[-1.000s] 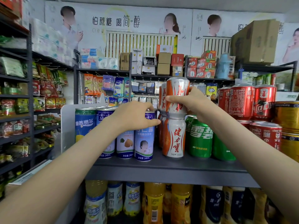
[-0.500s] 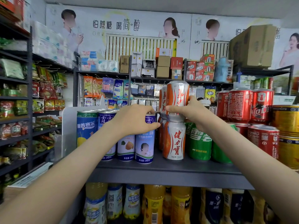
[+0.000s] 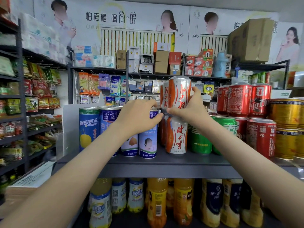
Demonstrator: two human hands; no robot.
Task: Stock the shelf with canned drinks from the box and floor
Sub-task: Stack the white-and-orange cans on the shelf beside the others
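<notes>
- Grey shelf, nearest.
- Above the shelf: left hand, fingers curled by the upper orange can; grip unclear.
- Right hand grips that can's base, atop a lower orange can standing on the shelf.
</notes>
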